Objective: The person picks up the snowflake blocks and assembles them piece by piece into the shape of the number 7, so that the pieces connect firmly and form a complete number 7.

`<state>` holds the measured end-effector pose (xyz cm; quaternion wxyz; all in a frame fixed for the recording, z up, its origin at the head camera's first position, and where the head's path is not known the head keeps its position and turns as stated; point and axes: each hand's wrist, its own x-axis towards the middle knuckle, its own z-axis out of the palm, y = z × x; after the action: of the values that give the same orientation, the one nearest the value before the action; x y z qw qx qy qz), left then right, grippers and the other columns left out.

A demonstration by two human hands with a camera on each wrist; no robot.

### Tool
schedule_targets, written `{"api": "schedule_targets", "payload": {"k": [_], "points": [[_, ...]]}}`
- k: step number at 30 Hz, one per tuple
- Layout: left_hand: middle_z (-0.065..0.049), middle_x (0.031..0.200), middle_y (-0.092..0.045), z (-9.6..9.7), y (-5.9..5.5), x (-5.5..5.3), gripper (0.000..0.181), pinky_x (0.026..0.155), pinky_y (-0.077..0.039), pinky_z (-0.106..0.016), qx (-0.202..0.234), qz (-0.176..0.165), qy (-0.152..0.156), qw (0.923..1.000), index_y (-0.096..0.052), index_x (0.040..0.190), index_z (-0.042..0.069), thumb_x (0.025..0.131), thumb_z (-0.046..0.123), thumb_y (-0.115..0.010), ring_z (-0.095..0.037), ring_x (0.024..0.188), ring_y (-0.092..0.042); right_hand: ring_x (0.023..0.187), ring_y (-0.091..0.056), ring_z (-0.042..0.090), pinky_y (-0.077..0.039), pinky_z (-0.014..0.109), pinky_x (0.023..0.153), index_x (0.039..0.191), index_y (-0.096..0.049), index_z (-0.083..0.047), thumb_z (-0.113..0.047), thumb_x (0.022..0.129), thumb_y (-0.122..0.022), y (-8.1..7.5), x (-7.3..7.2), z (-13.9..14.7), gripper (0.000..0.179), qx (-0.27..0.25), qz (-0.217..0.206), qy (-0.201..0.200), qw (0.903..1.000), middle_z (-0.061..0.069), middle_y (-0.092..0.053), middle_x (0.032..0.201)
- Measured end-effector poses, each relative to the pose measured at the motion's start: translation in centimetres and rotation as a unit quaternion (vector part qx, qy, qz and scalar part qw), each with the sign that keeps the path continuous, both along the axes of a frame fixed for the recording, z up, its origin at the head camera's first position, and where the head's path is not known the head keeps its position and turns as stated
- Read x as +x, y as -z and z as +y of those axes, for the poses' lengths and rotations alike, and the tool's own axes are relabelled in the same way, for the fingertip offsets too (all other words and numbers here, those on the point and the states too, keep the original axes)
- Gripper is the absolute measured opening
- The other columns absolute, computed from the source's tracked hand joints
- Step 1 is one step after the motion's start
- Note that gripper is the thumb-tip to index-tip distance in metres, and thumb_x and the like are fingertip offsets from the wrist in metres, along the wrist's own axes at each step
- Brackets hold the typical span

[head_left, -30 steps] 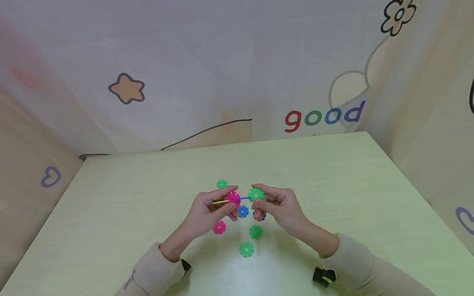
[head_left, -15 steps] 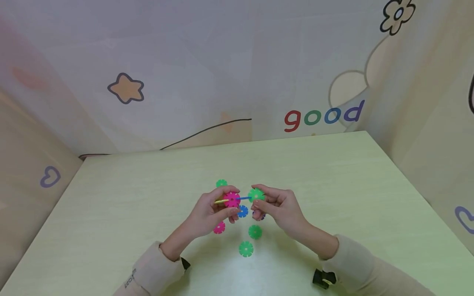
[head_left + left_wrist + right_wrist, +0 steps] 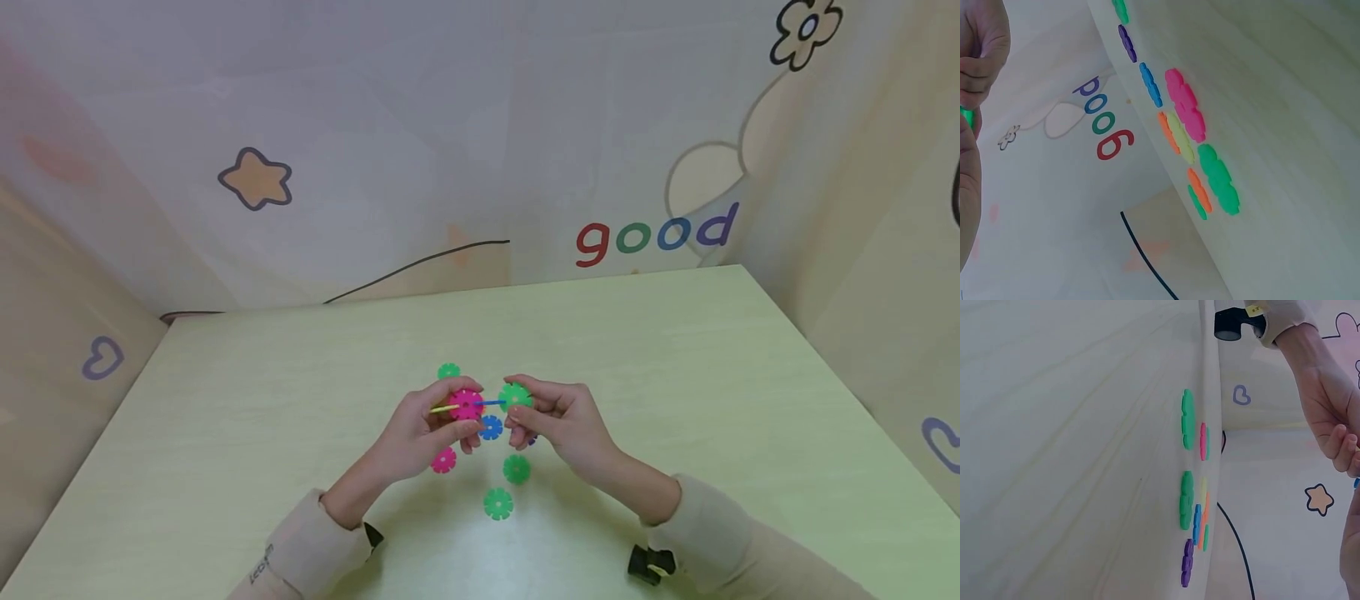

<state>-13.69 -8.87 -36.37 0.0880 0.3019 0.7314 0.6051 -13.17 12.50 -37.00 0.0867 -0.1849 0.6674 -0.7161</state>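
Note:
In the head view my left hand (image 3: 420,432) pinches a pink notched plastic disc (image 3: 467,405) between thumb and fingers. A yellow disc (image 3: 443,408), seen edge-on, joins its left side, and a blue disc (image 3: 491,402), also edge-on, sticks out from its right. My right hand (image 3: 576,421) pinches a green notched disc (image 3: 515,395) by its right side, thumb in front. The green disc's left rim meets the outer end of the blue one. Both hands are raised above the table, facing each other. Fingers hide part of the pink and green discs.
Loose discs lie on the pale table (image 3: 300,433) beneath the hands: a blue one (image 3: 491,427), a pink one (image 3: 443,460) and several green ones (image 3: 498,503). Wrist views add purple (image 3: 1187,564), orange (image 3: 1199,190) and yellow (image 3: 1180,139) discs. A printed curtain (image 3: 375,125) stands behind.
My right hand has shifted slightly left with the green disc, and the pink disc has moved slightly left too. Both hands keep their hold.

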Motion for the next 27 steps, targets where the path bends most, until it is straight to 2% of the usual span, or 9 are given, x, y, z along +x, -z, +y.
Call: {"api": "schedule_targets", "payload": {"k": [7, 16, 27], "points": [[-0.018, 0.084, -0.06, 0.21, 0.3, -0.02, 0.036, 0.068, -0.055, -0.031, 0.007, 0.005, 0.005, 0.9999, -0.047, 0.118, -0.004, 0.085, 0.0, -0.06, -0.02, 0.065, -0.063, 0.06, -0.062, 0.013, -0.055, 0.031, 0.066, 0.126, -0.048, 0.008, -0.001, 0.088, -0.057, 0.19, -0.09, 0.06, 0.04, -0.01, -0.013, 0.004, 0.9999, 0.013, -0.064, 0.071], [-0.02, 0.084, -0.06, 0.22, 0.44, -0.11, 0.034, 0.068, -0.055, -0.032, 0.011, 0.013, 0.013, 0.9998, -0.047, 0.117, -0.005, 0.085, 0.0, -0.06, -0.018, 0.064, -0.063, 0.059, -0.062, 0.011, -0.055, 0.03, 0.065, 0.127, -0.046, 0.01, 0.0, 0.088, -0.057, 0.34, -0.05, -0.06, 0.042, -0.026, -0.024, 0.001, 0.9994, 0.003, -0.065, 0.069], [-0.023, 0.083, -0.059, 0.27, 0.08, -0.03, 0.035, 0.068, -0.055, -0.031, 0.009, 0.02, 0.009, 0.9997, -0.047, 0.117, -0.005, 0.085, 0.0, -0.059, -0.018, 0.065, -0.063, 0.058, -0.061, 0.011, -0.055, 0.029, 0.064, 0.126, -0.047, 0.01, -0.001, 0.088, -0.056, 0.22, -0.09, -0.3, 0.041, -0.031, -0.022, 0.006, 0.9992, 0.003, -0.064, 0.067]]}}
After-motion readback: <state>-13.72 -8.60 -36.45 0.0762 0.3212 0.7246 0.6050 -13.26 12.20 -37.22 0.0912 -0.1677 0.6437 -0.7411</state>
